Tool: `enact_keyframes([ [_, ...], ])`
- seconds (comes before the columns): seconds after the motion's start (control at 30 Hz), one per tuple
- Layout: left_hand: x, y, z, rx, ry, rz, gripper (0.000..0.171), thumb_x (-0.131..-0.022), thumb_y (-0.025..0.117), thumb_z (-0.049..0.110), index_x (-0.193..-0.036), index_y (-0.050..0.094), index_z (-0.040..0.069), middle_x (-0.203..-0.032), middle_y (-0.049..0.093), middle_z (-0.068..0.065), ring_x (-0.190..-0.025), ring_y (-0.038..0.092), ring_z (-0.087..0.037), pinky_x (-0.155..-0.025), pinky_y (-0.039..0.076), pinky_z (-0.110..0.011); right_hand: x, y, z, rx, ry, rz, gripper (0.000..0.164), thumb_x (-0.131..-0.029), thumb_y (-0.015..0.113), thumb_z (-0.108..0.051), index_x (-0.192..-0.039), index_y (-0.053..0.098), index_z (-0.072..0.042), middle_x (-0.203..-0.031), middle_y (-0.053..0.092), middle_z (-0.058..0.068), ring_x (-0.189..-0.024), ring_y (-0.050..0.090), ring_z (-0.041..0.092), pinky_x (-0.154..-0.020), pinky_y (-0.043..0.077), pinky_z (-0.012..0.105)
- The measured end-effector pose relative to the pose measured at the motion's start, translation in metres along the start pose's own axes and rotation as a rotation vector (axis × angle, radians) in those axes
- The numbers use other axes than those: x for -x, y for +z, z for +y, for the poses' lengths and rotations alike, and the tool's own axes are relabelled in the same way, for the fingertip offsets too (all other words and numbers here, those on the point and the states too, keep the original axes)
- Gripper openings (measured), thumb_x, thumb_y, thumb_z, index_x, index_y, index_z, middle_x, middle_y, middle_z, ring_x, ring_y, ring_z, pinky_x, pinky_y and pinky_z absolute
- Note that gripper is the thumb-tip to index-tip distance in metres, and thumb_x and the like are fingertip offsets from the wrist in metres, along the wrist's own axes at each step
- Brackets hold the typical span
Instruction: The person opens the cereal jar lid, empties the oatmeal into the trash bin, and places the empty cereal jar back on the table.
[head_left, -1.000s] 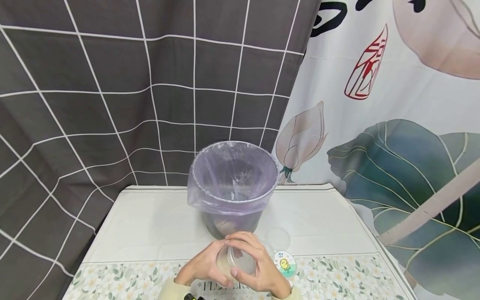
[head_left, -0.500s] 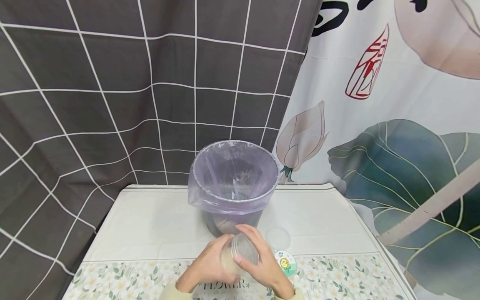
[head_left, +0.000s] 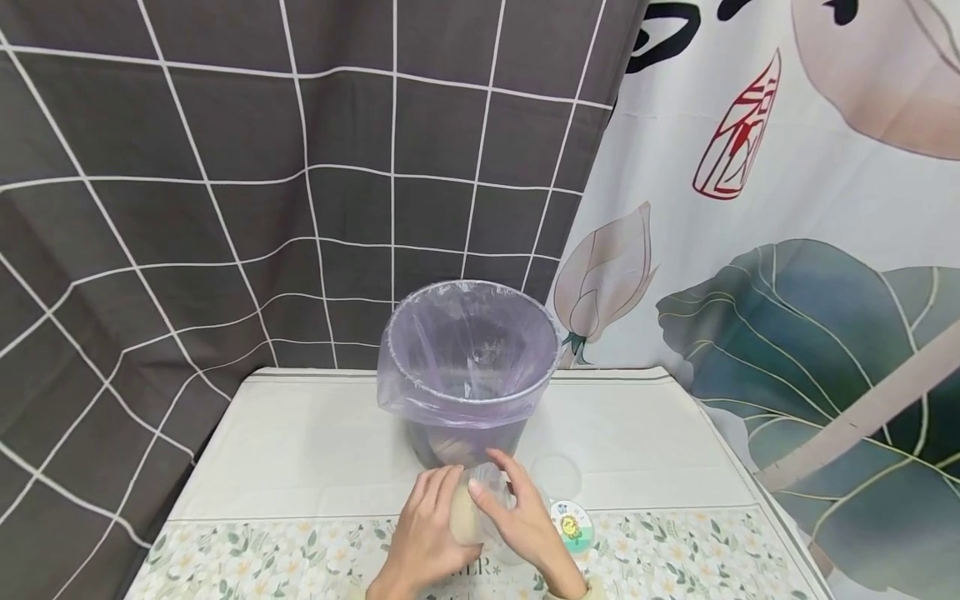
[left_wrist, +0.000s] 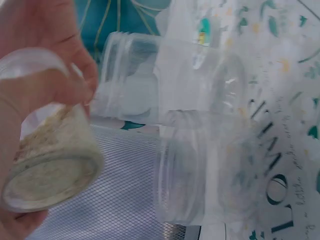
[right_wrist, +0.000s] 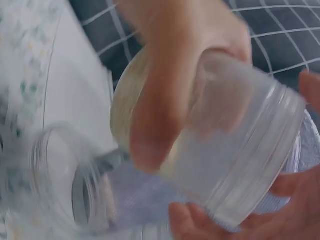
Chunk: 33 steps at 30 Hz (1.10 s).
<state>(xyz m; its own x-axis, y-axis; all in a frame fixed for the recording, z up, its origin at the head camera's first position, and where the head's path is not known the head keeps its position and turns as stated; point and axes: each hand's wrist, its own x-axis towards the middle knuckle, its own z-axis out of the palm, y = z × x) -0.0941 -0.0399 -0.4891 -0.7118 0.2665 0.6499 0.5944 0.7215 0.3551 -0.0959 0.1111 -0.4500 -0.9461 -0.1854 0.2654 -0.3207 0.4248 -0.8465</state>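
Note:
A clear plastic jar (head_left: 465, 515) with beige, grain-like bits inside is held between both hands, tilted on its side above the table. My left hand (head_left: 426, 527) grips its body near the base. My right hand (head_left: 525, 523) curls its thumb and fingers about the ridged end, which faces right. In the left wrist view the bits lie toward the base of the jar (left_wrist: 55, 167). From the right wrist the ridged end of the jar (right_wrist: 235, 140) looks translucent; whether a lid covers it I cannot tell.
Just behind the hands stands a mesh bin (head_left: 465, 443) lined with a purple bag (head_left: 457, 412). Two other clear jars, one upper (left_wrist: 135, 80) and one lower (left_wrist: 185, 175), are nearby. Right of the hands lie a clear disc (head_left: 557, 477) and a round flower-printed lid (head_left: 572, 525).
My left hand has turned and shifted slightly right, its back now facing up. The jar has turned with it, and my right fingers have moved from across its top to its right end.

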Motion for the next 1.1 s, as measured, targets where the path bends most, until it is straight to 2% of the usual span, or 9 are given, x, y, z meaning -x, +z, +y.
enact_keyframes([
  [0.1, 0.002, 0.002, 0.002, -0.043, 0.050, 0.078, 0.095, -0.032, 0.075, 0.037, -0.113, 0.046, -0.003, -0.107, 0.048, -0.010, -0.098, 0.041, -0.022, -0.086, 0.033, -0.030, 0.001, -0.001, -0.003, -0.073, 0.103, -0.031, 0.053, -0.077, 0.054, -0.037, -0.123, 0.037, -0.017, -0.122, 0.038, 0.008, -0.110, 0.033, 0.025, -0.083, 0.031, 0.047],
  [0.23, 0.001, 0.004, 0.000, -0.071, 0.132, 0.192, 0.092, -0.031, 0.074, 0.032, -0.111, 0.047, -0.006, -0.104, 0.050, -0.014, -0.093, 0.044, -0.028, -0.084, 0.033, -0.034, 0.000, -0.004, -0.005, -0.102, 0.187, -0.083, 0.059, -0.074, 0.058, -0.039, -0.123, 0.037, -0.015, -0.119, 0.037, 0.014, -0.100, 0.040, 0.029, -0.073, 0.039, 0.041],
  [0.27, 0.000, 0.005, 0.000, -0.080, 0.152, 0.215, 0.091, -0.032, 0.074, 0.031, -0.110, 0.048, -0.007, -0.103, 0.050, -0.014, -0.092, 0.044, -0.029, -0.083, 0.034, -0.035, -0.001, -0.004, 0.001, -0.093, 0.209, -0.099, 0.061, -0.072, 0.059, -0.041, -0.124, 0.036, -0.018, -0.118, 0.038, 0.014, -0.097, 0.042, 0.028, -0.070, 0.041, 0.038],
  [0.4, -0.003, 0.007, -0.003, -0.112, 0.202, 0.274, 0.080, -0.038, 0.069, 0.028, -0.106, 0.050, -0.008, -0.102, 0.051, -0.015, -0.089, 0.046, -0.031, -0.081, 0.037, -0.038, -0.001, -0.014, -0.019, -0.118, 0.228, -0.168, 0.063, -0.072, 0.062, -0.036, -0.125, 0.034, -0.015, -0.113, 0.039, 0.020, -0.089, 0.045, 0.032, -0.064, 0.042, 0.033],
  [0.5, -0.002, 0.007, -0.006, -0.114, 0.209, 0.273, 0.075, -0.041, 0.066, 0.028, -0.106, 0.051, -0.007, -0.102, 0.051, -0.015, -0.089, 0.046, -0.031, -0.081, 0.037, -0.038, -0.001, -0.022, -0.040, -0.157, 0.208, -0.203, 0.062, -0.072, 0.063, -0.028, -0.123, 0.035, -0.009, -0.110, 0.039, 0.025, -0.089, 0.044, 0.037, -0.064, 0.042, 0.035],
  [0.73, -0.001, 0.001, -0.008, -0.055, 0.128, 0.151, 0.087, -0.034, 0.072, 0.031, -0.111, 0.048, -0.001, -0.105, 0.047, -0.011, -0.093, 0.043, -0.026, -0.083, 0.036, -0.035, -0.001, -0.025, -0.042, -0.161, 0.185, -0.237, 0.060, -0.069, 0.066, -0.025, -0.120, 0.037, -0.012, -0.109, 0.041, 0.023, -0.086, 0.046, 0.036, -0.062, 0.042, 0.036],
  [0.93, -0.005, -0.007, -0.010, -0.011, 0.086, 0.031, 0.090, -0.032, 0.074, 0.034, -0.112, 0.047, 0.002, -0.106, 0.045, -0.006, -0.095, 0.041, -0.019, -0.081, 0.039, -0.032, -0.002, -0.021, -0.021, -0.164, 0.140, -0.268, 0.062, -0.067, 0.068, -0.028, -0.121, 0.037, -0.021, -0.112, 0.041, 0.017, -0.082, 0.049, 0.032, -0.058, 0.044, 0.033],
  [1.0, -0.007, -0.010, -0.011, 0.007, 0.070, -0.026, 0.092, -0.033, 0.075, 0.036, -0.113, 0.046, 0.003, -0.107, 0.043, -0.004, -0.096, 0.040, -0.016, -0.080, 0.040, -0.030, -0.002, -0.019, -0.013, -0.144, 0.098, -0.273, 0.062, -0.067, 0.067, -0.030, -0.121, 0.037, -0.023, -0.113, 0.040, 0.016, -0.082, 0.049, 0.031, -0.057, 0.044, 0.033],
  [1.1, -0.010, -0.014, -0.015, 0.048, 0.046, -0.119, 0.092, -0.034, 0.075, 0.038, -0.114, 0.045, 0.006, -0.108, 0.041, 0.001, -0.095, 0.038, -0.012, -0.077, 0.041, -0.028, -0.003, -0.018, -0.006, -0.087, 0.015, -0.272, 0.064, -0.067, 0.067, -0.032, -0.122, 0.036, -0.024, -0.116, 0.040, 0.013, -0.085, 0.049, 0.030, -0.060, 0.044, 0.038],
])
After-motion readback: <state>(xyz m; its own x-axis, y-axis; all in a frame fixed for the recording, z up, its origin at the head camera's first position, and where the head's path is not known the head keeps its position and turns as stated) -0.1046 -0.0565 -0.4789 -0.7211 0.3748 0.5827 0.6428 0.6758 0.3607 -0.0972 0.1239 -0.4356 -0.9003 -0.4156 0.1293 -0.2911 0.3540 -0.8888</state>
